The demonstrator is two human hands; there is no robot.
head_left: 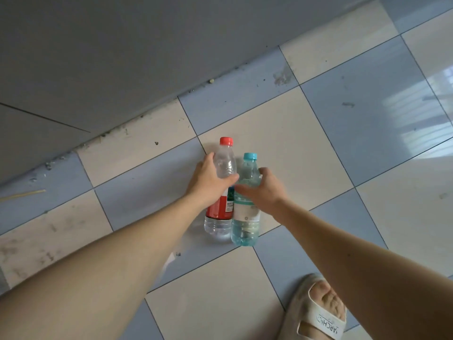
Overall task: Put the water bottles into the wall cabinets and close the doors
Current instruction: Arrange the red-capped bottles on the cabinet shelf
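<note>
Two water bottles stand side by side on the tiled floor, touching each other. The red-capped bottle (223, 165) has a red label and clear water. My left hand (208, 179) grips it around the upper body, thumb across its front. The blue-capped bottle (246, 224) is tinted light blue with a white label. My right hand (263, 190) grips it at the shoulder, fingers wrapped round the far side. No cabinet door is clearly in view.
A grey panelled surface (122, 57) runs along the top left, meeting the checkered blue and cream floor (306, 133) at a dirty edge. A thin stick (24, 194) lies at the left. My foot in a beige slipper (316, 312) stands at the bottom right.
</note>
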